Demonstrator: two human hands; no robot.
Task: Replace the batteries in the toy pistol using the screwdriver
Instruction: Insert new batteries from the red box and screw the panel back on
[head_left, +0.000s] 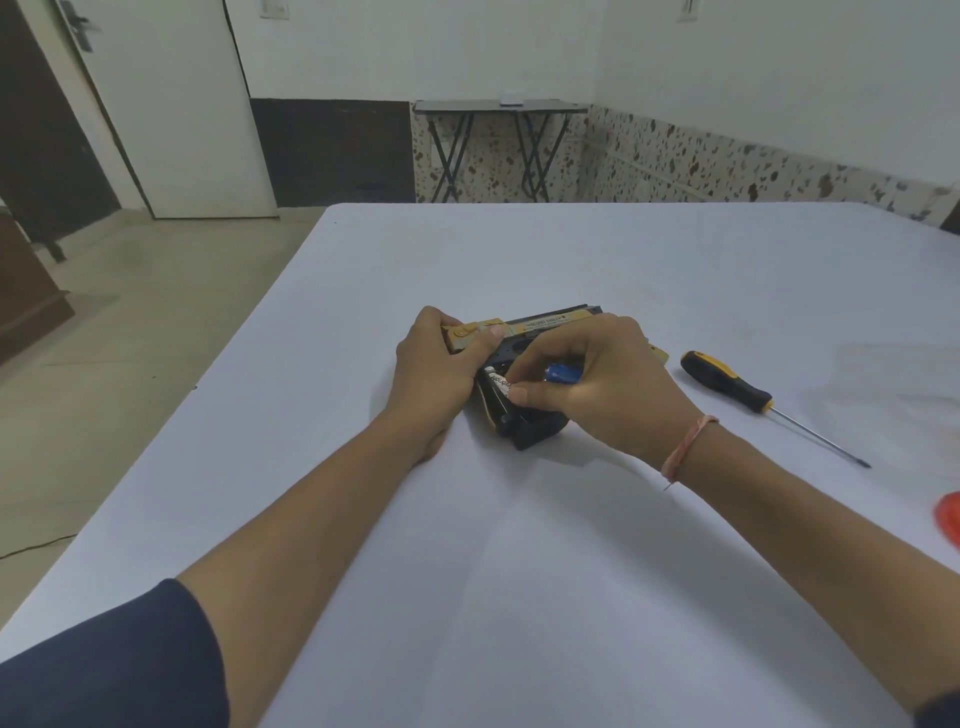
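Observation:
The black and tan toy pistol lies on its side on the white table. My left hand grips its rear end and holds it down. My right hand hovers over the grip and pinches a white battery at the open compartment. A blue battery shows under my right fingers. The yellow and black screwdriver lies on the table to the right, untouched.
A red object sits at the table's right edge. A small folding table stands against the far wall. The table's left edge drops to the floor.

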